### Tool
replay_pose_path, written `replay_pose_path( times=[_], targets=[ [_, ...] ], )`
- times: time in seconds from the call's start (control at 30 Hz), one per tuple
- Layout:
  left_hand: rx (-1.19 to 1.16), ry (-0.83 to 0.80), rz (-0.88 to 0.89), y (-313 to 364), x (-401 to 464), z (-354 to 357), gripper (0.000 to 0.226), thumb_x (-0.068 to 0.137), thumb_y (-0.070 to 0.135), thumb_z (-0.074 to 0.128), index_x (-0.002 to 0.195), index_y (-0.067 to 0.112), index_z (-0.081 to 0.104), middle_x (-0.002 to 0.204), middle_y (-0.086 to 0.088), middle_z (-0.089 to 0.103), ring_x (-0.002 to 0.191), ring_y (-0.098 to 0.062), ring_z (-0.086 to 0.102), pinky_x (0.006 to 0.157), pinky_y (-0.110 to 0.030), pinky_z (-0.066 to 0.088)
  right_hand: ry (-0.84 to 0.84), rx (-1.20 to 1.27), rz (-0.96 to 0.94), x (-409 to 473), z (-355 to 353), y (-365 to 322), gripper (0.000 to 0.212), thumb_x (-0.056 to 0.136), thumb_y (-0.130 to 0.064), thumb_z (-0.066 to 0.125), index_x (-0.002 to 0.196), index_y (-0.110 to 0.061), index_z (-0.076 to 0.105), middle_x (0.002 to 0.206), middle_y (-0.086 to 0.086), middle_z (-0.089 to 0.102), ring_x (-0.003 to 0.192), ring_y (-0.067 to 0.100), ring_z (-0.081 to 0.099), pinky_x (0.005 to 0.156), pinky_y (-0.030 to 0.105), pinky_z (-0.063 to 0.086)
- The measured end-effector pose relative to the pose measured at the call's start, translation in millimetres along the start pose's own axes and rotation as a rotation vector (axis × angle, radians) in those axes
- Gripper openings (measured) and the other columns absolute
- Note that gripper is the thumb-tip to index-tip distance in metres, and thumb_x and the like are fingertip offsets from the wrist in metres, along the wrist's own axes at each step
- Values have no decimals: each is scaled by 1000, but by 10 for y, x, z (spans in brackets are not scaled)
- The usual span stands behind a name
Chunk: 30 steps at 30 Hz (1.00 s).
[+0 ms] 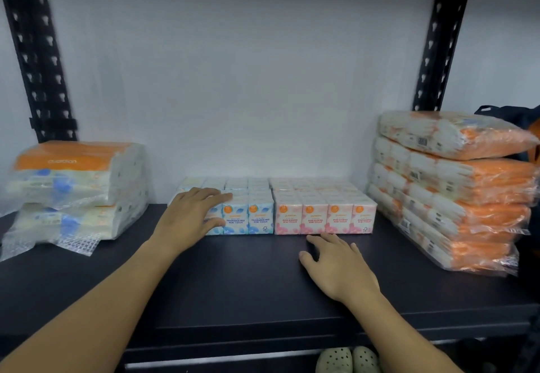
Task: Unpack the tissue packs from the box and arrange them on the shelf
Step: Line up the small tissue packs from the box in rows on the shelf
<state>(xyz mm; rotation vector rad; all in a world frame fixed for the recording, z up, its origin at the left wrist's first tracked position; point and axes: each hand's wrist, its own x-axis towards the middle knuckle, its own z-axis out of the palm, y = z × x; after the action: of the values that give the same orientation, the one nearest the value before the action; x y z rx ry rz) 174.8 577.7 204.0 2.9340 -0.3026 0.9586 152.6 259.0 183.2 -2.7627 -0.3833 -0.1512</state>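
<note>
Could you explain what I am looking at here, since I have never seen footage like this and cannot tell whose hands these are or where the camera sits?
There is no machine here. A person wears one wide-angle camera on the head, which looks forward and down, so both arms reach in from below. The left hand rests on the front corner of the blue mini tissue block, its fingers laid over the top. The right hand rests flat and open on the dark shelf, just before the pink mini tissue block. Neither hand lifts anything. Larger wrapped tissue packs are piled at the left and, in a taller orange stack, at the right.
</note>
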Motion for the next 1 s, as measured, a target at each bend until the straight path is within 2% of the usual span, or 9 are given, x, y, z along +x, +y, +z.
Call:
replay_pose_path(
  times=[0.77, 0.83, 0.93, 1.0],
  targets=[
    [-13, -24, -75, 49, 2, -10, 60, 89, 43, 67, 145, 38, 44, 149, 7, 46, 135, -16, 42, 114, -35, 28, -3, 21, -6, -15, -14, 7, 58, 99, -52, 33, 153, -30, 34, 163, -2, 25, 151, 17, 18, 124, 44, 8],
    [-2, -23, -95, 89, 15, -16, 61, 90, 41, 67, 145, 37, 43, 150, 6, 46, 137, -17, 41, 117, -38, 25, 10, 27, -8, -29, -18, -11, 58, 99, -51, 35, 152, -29, 35, 162, -2, 27, 149, 17, 22, 123, 44, 11],
    [54, -11, -137, 219, -37, 14, 61, 93, 36, 62, 149, 33, 38, 154, 2, 40, 144, -22, 32, 122, -44, 14, 127, 71, -19, -61, -46, -42, 56, 97, -45, 43, 150, -28, 36, 157, -2, 32, 142, 19, 32, 117, 40, 28],
    [134, 28, -167, 317, -115, 71, 66, 96, 34, 58, 154, 30, 28, 160, -2, 32, 149, -29, 22, 123, -48, 8, 250, 88, -43, -76, -61, -57, 60, 95, -39, 48, 151, -29, 30, 160, 0, 23, 145, 20, 25, 114, 38, 32]
  ],
)
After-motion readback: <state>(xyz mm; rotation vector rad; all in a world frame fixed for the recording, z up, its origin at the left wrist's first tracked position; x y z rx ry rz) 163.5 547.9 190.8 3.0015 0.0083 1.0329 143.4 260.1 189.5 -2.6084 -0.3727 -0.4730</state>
